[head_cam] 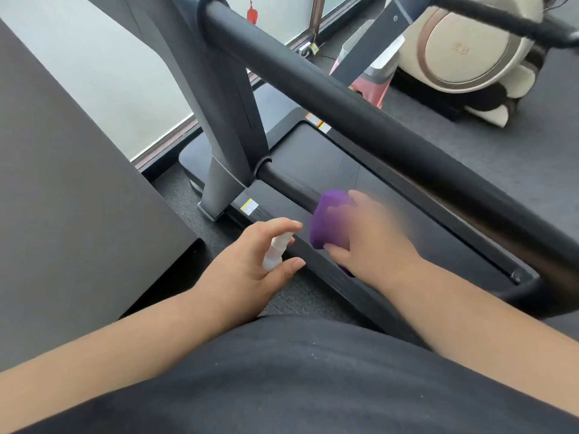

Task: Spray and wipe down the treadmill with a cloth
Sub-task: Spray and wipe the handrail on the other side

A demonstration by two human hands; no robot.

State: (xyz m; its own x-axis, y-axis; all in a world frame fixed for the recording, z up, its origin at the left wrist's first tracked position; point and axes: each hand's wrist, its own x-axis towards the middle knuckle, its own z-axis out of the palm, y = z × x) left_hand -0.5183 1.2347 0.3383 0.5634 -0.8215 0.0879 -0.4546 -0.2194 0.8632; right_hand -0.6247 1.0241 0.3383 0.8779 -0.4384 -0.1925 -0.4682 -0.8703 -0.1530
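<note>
The treadmill [316, 158] fills the middle of the head view, with a grey upright, a thick black handrail [360, 120] crossing diagonally and a thinner black lower bar [288, 186]. My right hand [366, 233], blurred by motion, grips a purple cloth [329, 217] wrapped over that lower bar, above the side rail. My left hand [250, 264] holds a small white spray bottle [275, 252] just left of the cloth, with the forefinger on top of the nozzle. The bottle's lower half is hidden in my palm.
A dark grey panel [62, 198] stands close on the left. A beige round machine [470, 42] and a pink object [372, 86] sit at the back right on dark carpet [517, 158]. A frosted window [94, 57] runs behind the treadmill.
</note>
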